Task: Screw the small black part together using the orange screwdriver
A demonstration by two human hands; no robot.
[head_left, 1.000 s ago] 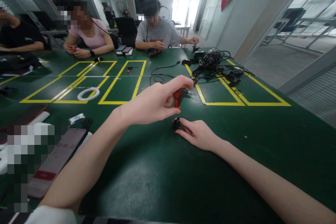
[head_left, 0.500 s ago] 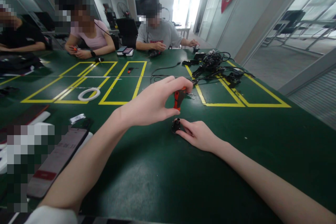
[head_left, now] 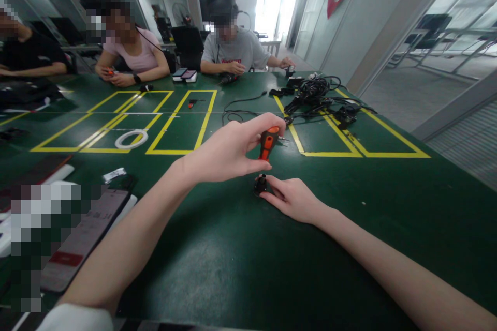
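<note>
My left hand (head_left: 229, 152) is raised above the table, its thumb and fingers closed round the orange and black handle of a small screwdriver (head_left: 268, 145). The handle stands nearly upright; the shaft and tip cannot be made out. Just below it, my right hand (head_left: 293, 196) pinches a small round black part (head_left: 259, 185) with a short hollow neck pointing up. That part rests on the green table (head_left: 388, 207), and a gap separates it from the screwdriver. Fingers cover its right side.
Black cables (head_left: 312, 90) lie tangled at the back right. A white ring (head_left: 130, 148), probably tape, lies left of my left hand. Phones (head_left: 77, 274) are at the near left. Across the table several people (head_left: 240, 49) sit; another small tool (head_left: 192, 104) lies inside yellow markings.
My left hand has shifted slightly right, and the screwdriver handle has turned so more of its orange shows. My right hand and the black part have stayed in place.
</note>
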